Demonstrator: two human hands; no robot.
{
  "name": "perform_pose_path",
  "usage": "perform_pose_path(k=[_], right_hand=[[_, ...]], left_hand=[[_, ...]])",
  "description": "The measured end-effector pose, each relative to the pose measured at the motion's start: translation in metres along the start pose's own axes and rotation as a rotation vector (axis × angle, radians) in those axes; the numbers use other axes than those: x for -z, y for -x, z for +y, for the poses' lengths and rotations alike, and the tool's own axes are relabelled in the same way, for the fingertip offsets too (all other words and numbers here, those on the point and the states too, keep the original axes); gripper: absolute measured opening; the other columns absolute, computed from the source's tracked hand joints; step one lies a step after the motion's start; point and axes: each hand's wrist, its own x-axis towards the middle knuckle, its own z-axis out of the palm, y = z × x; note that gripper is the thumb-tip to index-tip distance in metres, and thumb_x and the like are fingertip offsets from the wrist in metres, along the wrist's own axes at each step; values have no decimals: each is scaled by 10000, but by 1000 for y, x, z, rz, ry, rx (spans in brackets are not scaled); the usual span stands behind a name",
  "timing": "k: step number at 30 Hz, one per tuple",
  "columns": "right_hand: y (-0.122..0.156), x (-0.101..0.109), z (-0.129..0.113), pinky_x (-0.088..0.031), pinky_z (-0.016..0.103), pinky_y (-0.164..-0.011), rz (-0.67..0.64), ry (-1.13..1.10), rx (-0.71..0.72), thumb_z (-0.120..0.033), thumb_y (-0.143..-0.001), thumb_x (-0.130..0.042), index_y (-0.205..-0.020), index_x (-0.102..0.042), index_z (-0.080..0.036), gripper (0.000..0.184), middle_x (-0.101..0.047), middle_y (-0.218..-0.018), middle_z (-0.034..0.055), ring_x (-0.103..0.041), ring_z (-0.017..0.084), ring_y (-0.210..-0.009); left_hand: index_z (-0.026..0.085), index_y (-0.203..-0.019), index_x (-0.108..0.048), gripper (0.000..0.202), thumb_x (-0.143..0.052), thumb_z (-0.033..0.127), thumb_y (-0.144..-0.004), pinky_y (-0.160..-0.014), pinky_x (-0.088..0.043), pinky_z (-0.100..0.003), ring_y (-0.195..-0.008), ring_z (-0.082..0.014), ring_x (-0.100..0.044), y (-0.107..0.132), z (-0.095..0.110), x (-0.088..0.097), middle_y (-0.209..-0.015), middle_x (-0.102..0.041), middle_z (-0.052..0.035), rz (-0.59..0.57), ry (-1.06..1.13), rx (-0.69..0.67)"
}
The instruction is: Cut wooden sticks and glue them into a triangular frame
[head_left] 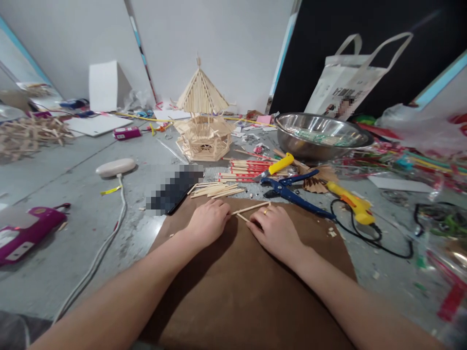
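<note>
Over a brown sheet (233, 291), two thin wooden sticks (252, 208) meet at an angle between my hands. My left hand (210, 222) has its fingers curled together at the left end of the sticks. My right hand (275, 231), with a ring on one finger, pinches their right ends. The fingertips partly hide where each stick is gripped. Just beyond my left hand lies a loose pile of bare sticks (215, 189). Behind it are sticks in red-printed wrapping (244, 170). Farther back stands a tiered pavilion model (204, 114) built from such sticks.
Right of the sticks lie a yellow-handled knife (280, 164), blue cutters (292, 192) and a yellow glue gun (355, 204) with a black cord. A metal bowl (317, 146) stands behind them. A dark phone (178, 189) and a white corded device (116, 167) are on the left.
</note>
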Motion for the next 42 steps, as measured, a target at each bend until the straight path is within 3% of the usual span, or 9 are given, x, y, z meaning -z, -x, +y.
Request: perform_pose_path(k=[25, 42], right_hand=[[2, -1, 0, -239, 281, -646, 7, 40, -58, -262, -774, -401, -659, -560, -169, 218, -595, -651, 37, -513, 145, -669], [1, 2, 0, -234, 278, -639, 7, 22, -50, -266, -772, -414, -656, -562, -168, 212, -601, -649, 33, -524, 140, -674]], left_hand=[[185, -764, -537, 196, -349, 231, -800, -683, -387, -257, -802, -157, -477, 0, 2, 5, -781, -537, -35, -70, 2, -22], [192, -761, -533, 187, -359, 249, -799, -660, -379, -255, -796, -159, -469, 1, 2, 4, -778, -538, -27, -42, 10, -28]])
